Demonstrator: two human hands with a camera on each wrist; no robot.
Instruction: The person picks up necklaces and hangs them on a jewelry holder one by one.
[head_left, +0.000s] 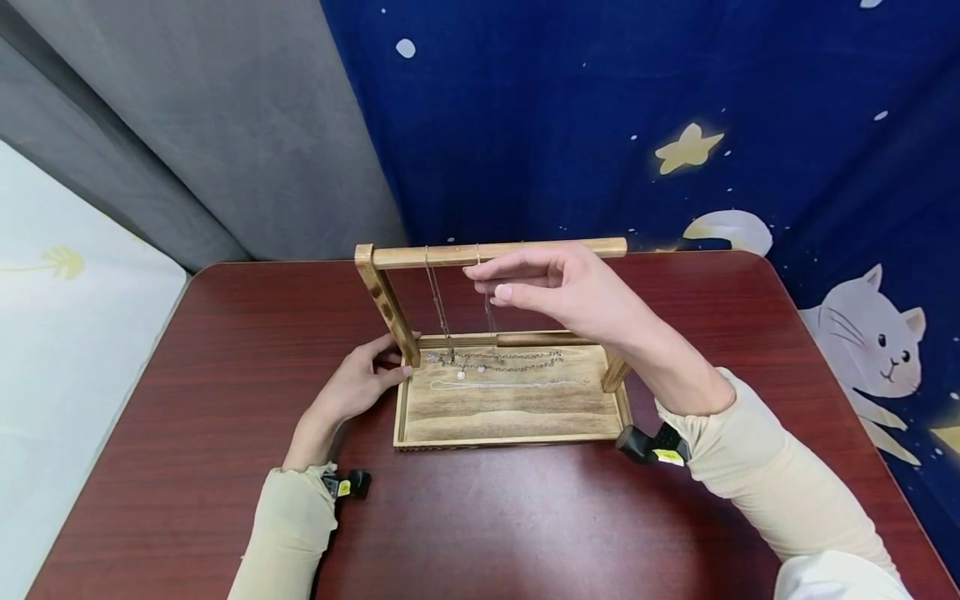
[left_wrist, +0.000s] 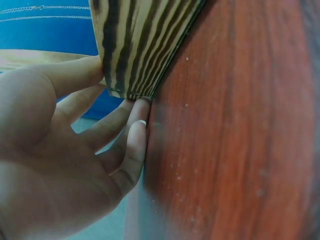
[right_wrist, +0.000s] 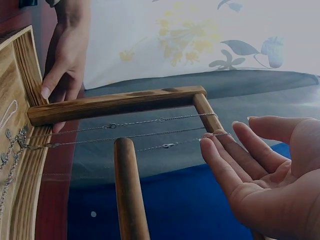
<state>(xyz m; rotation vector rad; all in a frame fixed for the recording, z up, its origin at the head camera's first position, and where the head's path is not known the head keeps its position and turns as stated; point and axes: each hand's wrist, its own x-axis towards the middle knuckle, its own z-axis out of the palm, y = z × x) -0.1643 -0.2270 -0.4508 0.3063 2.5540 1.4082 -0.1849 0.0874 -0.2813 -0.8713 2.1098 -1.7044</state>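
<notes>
At frame centre I see the right hand (head_left: 581,292), fingers loosely parted, covering part of a hanging necklace (right_wrist: 168,145); contact I can't tell. Centre-left, the left hand (head_left: 356,385) grips the tray (head_left: 510,438), some fingertips hidden.

Glossy reddish-brown table (head_left: 570,517), grey curtain (head_left: 217,108) behind, beside it blue curtain (head_left: 517,125) with printed pale star (head_left: 688,148) and cat (head_left: 870,342), white cloth (head_left: 67,350) with yellow flower (head_left: 63,262) at left
</notes>
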